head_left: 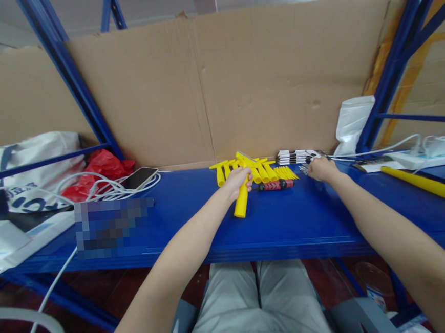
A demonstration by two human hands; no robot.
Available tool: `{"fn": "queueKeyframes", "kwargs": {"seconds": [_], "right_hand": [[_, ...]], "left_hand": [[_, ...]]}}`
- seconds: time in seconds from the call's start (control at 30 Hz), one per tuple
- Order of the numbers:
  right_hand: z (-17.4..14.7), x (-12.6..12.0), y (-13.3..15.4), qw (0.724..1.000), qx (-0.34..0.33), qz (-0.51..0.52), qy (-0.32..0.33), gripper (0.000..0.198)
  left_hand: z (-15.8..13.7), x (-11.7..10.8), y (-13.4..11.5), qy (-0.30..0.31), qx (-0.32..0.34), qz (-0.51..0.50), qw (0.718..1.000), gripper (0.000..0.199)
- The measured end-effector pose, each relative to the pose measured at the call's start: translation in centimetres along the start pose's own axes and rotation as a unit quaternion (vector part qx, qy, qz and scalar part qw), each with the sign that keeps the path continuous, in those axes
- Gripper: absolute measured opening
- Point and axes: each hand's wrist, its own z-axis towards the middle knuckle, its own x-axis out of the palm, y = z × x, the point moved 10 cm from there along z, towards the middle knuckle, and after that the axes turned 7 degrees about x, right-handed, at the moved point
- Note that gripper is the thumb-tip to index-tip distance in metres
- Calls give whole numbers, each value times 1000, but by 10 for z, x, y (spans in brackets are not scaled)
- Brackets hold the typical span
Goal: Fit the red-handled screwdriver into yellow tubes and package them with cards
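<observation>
My left hand point(239, 182) is wrapped round the handle of a yellow T-shaped scraper point(241, 204), its head tilted up and away from me. Behind it several similar yellow T-shaped pieces point(262, 172) lie in a row. To their right is a row of small yellow parts point(284, 173), with a red and black screwdriver point(276, 185) in front. My right hand point(321, 169) is closed beside a small pile of screws point(304, 170); its fingertips hide whatever they grip. Just behind and left of it sits a stack of white and black packets point(291, 156).
A cardboard sheet point(258, 81) backs the blue table point(188, 215). On the left are a phone point(141, 178), white cables, a red plastic bag point(107, 168) and a cloth bag point(37, 165). A white pouch point(353, 123) and a long yellow piece point(424, 183) are on the right.
</observation>
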Motion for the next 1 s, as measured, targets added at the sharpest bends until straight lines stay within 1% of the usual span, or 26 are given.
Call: {"fn": "queueKeyframes", "kwargs": {"seconds": [0.2, 0.4, 0.6, 0.83, 1.0], "right_hand": [[-1, 1, 8, 999, -30, -13, -11, 38], [-1, 2, 11, 998, -39, -41, -4, 39], [-6, -2, 15, 999, -40, -36, 6, 38], [-6, -8, 17, 999, -42, -9, -15, 36], [-5, 0, 19, 998, -55, -17, 10, 35]], "left_hand": [[1, 0, -1, 3, 9, 11, 1000, 18], [2, 0, -1, 4, 12, 7, 1000, 17], [2, 0, 0, 3, 10, 5, 1000, 18], [3, 0, 1, 6, 9, -4, 1000, 18], [3, -1, 1, 3, 10, 1, 1000, 18]]}}
